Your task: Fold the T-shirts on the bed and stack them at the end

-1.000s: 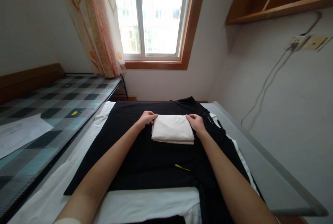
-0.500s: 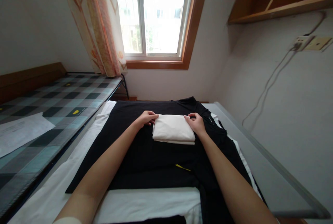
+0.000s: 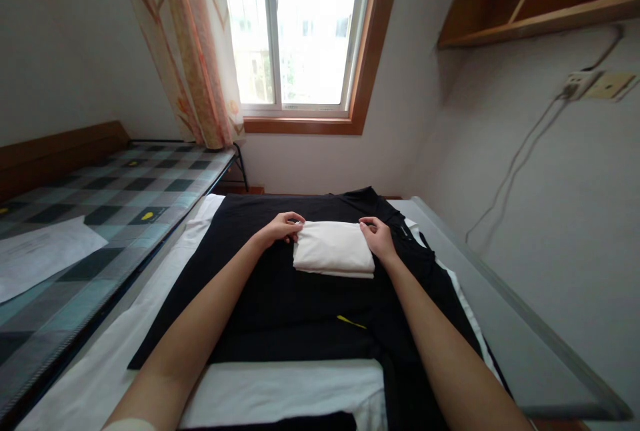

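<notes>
A white cloth, folded into a flat rectangular bundle, lies on a black garment spread over the surface. My left hand pinches the far left corner of the cloth between thumb and fingers. At its far right corner, my right hand is closed on the edge in the same way. What the white cloth is when unfolded cannot be made out. A short yellow strip shows on the black garment nearer to me. White fabric lies under and in front of the black garment.
On the left is a bed with a checked mattress and a sheet of paper on it. A grey rail runs along the right side. A curtain hangs by the window; a wooden shelf juts out at upper right.
My right hand has shifted very slightly to the right along the far edge of the white cloth. The left hand and the cloth stay practically in place.
</notes>
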The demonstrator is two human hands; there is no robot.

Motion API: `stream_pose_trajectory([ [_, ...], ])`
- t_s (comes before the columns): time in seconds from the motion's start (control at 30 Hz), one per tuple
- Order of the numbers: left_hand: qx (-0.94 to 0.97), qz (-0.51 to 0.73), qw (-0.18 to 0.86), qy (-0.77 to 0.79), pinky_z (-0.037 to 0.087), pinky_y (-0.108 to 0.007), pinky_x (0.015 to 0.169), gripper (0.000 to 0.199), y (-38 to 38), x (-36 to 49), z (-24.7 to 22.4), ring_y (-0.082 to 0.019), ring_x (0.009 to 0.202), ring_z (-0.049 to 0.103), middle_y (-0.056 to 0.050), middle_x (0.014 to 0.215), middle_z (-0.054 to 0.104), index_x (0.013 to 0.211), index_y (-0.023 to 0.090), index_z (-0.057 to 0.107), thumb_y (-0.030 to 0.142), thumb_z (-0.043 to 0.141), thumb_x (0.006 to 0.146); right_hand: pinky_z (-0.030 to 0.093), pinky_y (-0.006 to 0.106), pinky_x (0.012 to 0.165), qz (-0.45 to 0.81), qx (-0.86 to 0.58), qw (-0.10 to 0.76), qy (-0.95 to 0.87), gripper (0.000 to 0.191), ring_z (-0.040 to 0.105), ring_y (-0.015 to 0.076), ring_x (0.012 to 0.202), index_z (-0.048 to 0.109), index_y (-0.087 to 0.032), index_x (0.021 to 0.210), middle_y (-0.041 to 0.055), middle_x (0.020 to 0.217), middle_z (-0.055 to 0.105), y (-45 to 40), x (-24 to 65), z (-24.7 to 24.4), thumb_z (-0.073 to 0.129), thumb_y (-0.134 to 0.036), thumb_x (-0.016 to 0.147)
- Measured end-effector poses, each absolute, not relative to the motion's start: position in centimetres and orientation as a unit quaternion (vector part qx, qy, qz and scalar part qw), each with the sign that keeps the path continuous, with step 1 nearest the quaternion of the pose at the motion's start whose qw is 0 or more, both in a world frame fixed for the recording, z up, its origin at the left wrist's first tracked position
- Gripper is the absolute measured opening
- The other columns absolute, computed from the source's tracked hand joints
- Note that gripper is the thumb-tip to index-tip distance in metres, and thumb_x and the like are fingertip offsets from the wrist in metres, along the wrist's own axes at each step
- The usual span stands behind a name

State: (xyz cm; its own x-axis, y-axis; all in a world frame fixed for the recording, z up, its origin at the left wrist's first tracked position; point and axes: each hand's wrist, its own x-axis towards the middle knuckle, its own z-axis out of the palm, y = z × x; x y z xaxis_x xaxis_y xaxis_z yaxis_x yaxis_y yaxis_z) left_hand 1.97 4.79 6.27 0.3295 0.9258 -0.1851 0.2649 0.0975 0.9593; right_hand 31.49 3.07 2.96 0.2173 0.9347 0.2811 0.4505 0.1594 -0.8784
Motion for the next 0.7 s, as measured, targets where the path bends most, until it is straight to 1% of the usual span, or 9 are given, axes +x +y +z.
stream_pose_trajectory([
  [0.07,0.630,0.264,0.532,0.500,0.034,-0.015,0.040,0.050,4.5,2.1,6.7,-0.011,0.052,0.063,0.003,0.066,0.063,0.113,0.018,0.059,0.041,0.077,0.072,0.035,0.026,0.048,0.245,-0.593,0.492,-0.588,0.042,0.047,0.0147,0.046,0.067,-0.015,0.092,-0.0012,0.050,0.055,2.9,31.2,3.0,0.056,-0.051,0.073],
  [0.17,0.668,0.217,0.525,0.480,0.034,-0.017,0.040,0.075,4.1,2.0,7.3,-0.013,0.053,0.064,0.002,0.066,0.064,0.132,0.018,0.050,0.041,0.082,0.068,0.039,0.027,0.052,0.249,-0.592,0.475,-0.602,0.043,0.056,0.0175,0.053,0.067,-0.014,0.095,0.0036,0.060,0.064,2.6,30.9,3.3,0.056,-0.051,0.074],
  [0.23,0.680,0.204,0.531,0.463,0.036,-0.018,0.042,0.087,4.0,1.7,7.5,-0.013,0.053,0.062,0.004,0.061,0.062,0.137,0.016,0.046,0.039,0.085,0.063,0.041,0.028,0.054,0.248,-0.596,0.466,-0.606,0.043,0.059,0.0187,0.056,0.068,-0.014,0.095,0.0053,0.063,0.067,2.5,30.9,3.5,0.057,-0.050,0.074],
  [0.27,0.683,0.201,0.536,0.454,0.037,-0.018,0.043,0.090,4.1,1.5,7.6,-0.013,0.053,0.062,0.005,0.059,0.060,0.139,0.016,0.045,0.038,0.086,0.061,0.041,0.028,0.054,0.245,-0.598,0.464,-0.606,0.043,0.059,0.0189,0.056,0.068,-0.014,0.094,0.0053,0.063,0.066,2.5,31.0,3.5,0.057,-0.050,0.073],
  [0.33,0.683,0.197,0.554,0.434,0.041,-0.020,0.046,0.091,4.2,1.1,7.7,-0.013,0.052,0.061,0.006,0.059,0.059,0.140,0.017,0.043,0.036,0.086,0.062,0.042,0.028,0.055,0.243,-0.602,0.464,-0.603,0.041,0.059,0.0190,0.055,0.068,-0.015,0.091,0.0048,0.060,0.065,2.5,31.3,3.6,0.058,-0.050,0.072],
  [0.43,0.681,0.178,0.577,0.414,0.045,-0.021,0.048,0.090,4.3,0.6,7.8,-0.013,0.052,0.063,0.005,0.063,0.062,0.140,0.018,0.043,0.038,0.085,0.063,0.042,0.029,0.056,0.239,-0.607,0.461,-0.602,0.038,0.059,0.0192,0.054,0.067,-0.015,0.085,0.0046,0.058,0.065,2.5,31.6,3.7,0.060,-0.049,0.070],
  [0.53,0.685,0.161,0.569,0.426,0.046,-0.021,0.049,0.090,4.2,0.5,7.9,-0.015,0.053,0.065,0.004,0.064,0.063,0.138,0.017,0.045,0.040,0.086,0.060,0.042,0.029,0.057,0.214,-0.617,0.448,-0.611,0.034,0.058,0.0189,0.054,0.067,-0.017,0.083,0.0034,0.056,0.063,2.3,31.6,3.7,0.059,-0.047,0.072],
  [0.6,0.685,0.161,0.554,0.443,0.045,-0.021,0.049,0.085,4.3,0.8,7.9,-0.015,0.054,0.065,0.003,0.064,0.064,0.137,0.017,0.045,0.042,0.083,0.065,0.041,0.029,0.058,0.188,-0.623,0.444,-0.616,0.032,0.057,0.0182,0.052,0.068,-0.017,0.083,0.0018,0.053,0.061,2.2,31.4,3.7,0.057,-0.046,0.073],
  [0.7,0.670,0.207,0.514,0.494,0.044,-0.022,0.047,0.073,4.5,1.5,7.4,-0.015,0.052,0.064,0.001,0.064,0.064,0.138,0.017,0.045,0.045,0.073,0.077,0.042,0.029,0.058,0.164,-0.621,0.455,-0.617,0.034,0.055,0.0178,0.053,0.069,-0.016,0.084,0.0019,0.054,0.060,2.2,31.2,3.6,0.054,-0.046,0.075],
])
